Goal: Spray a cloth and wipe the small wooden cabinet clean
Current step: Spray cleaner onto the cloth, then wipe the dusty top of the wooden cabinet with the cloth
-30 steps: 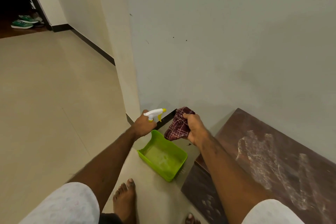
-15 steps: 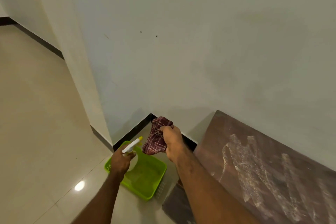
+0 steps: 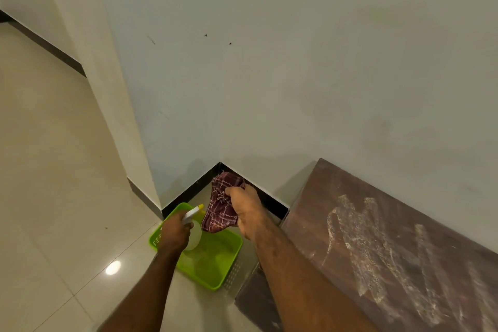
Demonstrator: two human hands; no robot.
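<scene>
Cloth (image 3: 219, 205), maroon with a pale check, bunched: my right hand (image 3: 246, 210) is gripping it, the fingers (image 3: 234, 191) curling tight round its upper part, and most of it is hanging below and to the left of them. Spray bottle (image 3: 194, 234), white head with a yellow nozzle: my left hand (image 3: 175, 232) is holding it by the neck with the fingers wrapping round it. The nozzle is sticking out past them toward the cloth, just beside the hanging fold. Green tray (image 3: 215, 264): lying on the floor under both sets of fingers. Small wooden cabinet (image 3: 390, 237), with whitish smears on its dark top: standing to the right of my right fingers, apart from them. My left hand is hiding the trigger and most of the bottle's neck, so I cannot tell whether a finger is pressing. The frame edge is cutting off the cabinet's right end. Compared with a second ago, I am holding the bottle lower, over the tray, and my feet and knees are no longer showing.
</scene>
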